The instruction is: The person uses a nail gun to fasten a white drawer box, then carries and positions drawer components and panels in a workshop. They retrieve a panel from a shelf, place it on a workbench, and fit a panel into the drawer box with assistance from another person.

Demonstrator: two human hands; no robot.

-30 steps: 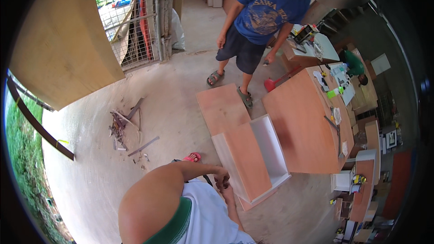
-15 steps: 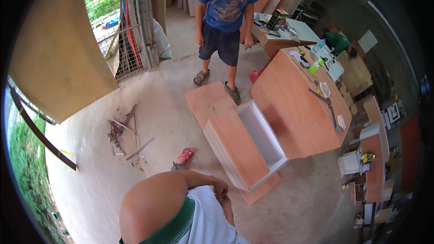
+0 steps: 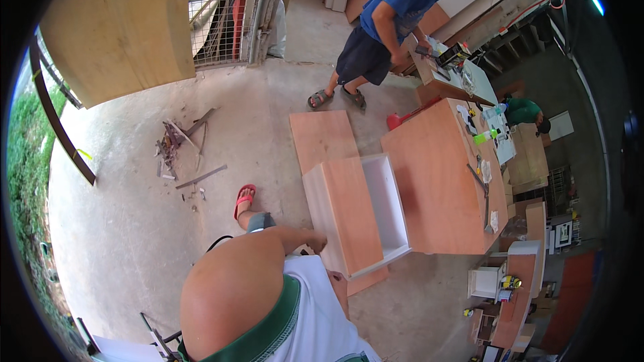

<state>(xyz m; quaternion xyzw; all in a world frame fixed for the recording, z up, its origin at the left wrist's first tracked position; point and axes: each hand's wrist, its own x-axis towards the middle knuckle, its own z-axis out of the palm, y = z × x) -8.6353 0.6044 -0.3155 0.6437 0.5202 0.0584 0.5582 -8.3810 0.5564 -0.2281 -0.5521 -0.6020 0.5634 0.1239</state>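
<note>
My left hand (image 3: 314, 241) is curled closed in front of my body, beside the near left edge of a wooden drawer box (image 3: 349, 214). Something small and dark shows just below it; I cannot make out what it is. Lower down, my right hand (image 3: 338, 283) is near the box's bottom corner, its fingers mostly hidden by my white and green shirt. The box has a reddish plywood panel on top and an open white interior (image 3: 389, 201). It rests on a flat plywood sheet (image 3: 325, 137) lying on the floor.
A large plywood cabinet (image 3: 436, 181) stands right of the box, with tools and a green bottle (image 3: 484, 137) on it. A person in a blue shirt (image 3: 396, 3) stands beyond. Wood scraps (image 3: 178, 141) lie left. Another person in green (image 3: 523, 111) bends at far right.
My hands have moved apart, the left going up and left towards the box. The person in blue has turned to the table at the right, stepping off the sheet. My view has shifted.
</note>
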